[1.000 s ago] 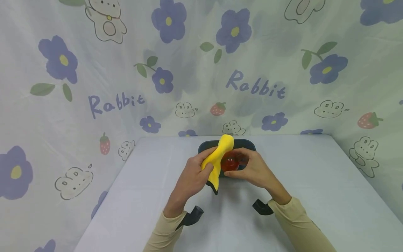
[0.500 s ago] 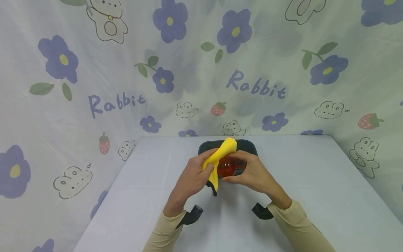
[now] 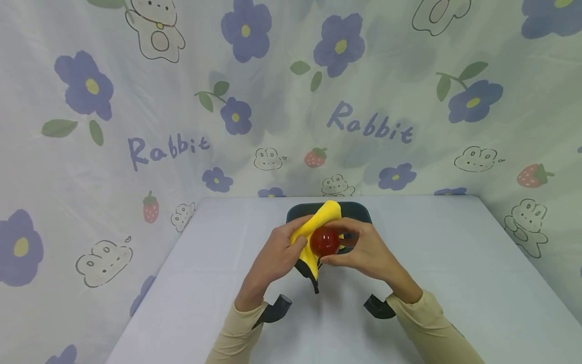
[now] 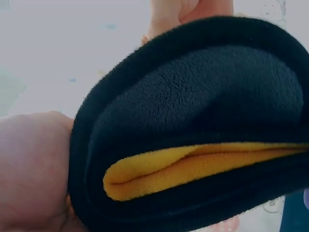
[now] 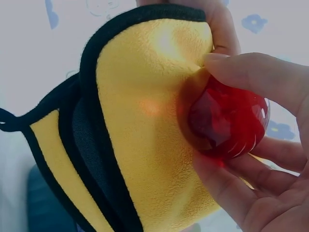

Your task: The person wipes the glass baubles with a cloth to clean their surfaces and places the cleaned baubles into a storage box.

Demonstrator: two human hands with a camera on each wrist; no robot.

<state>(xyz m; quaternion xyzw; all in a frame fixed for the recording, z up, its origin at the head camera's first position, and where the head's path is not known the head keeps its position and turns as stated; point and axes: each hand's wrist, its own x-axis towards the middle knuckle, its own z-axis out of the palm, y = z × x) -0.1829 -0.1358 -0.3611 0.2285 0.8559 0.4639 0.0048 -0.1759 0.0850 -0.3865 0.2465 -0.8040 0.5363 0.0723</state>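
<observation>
A clear red ball sits between the thumb and fingers of my right hand, which grips it. My left hand holds a folded yellow cloth with dark edging. In the right wrist view the ball lies against the yellow face of the cloth, and a small dark loop hangs from one corner. The left wrist view is mostly filled by the grey-blue reverse side of the cloth, with a yellow fold inside. Some left-hand fingers are hidden behind the cloth.
Behind the hands, a dark teal tray stands on the white table, partly covered from view. A patterned curtain rises at the back and sides. Dark mounts protrude from both cuffs.
The ball has shifted slightly left and now shows in front of the cloth instead of partly behind it. The cloth's lower end has opened out, showing more dark edging.
</observation>
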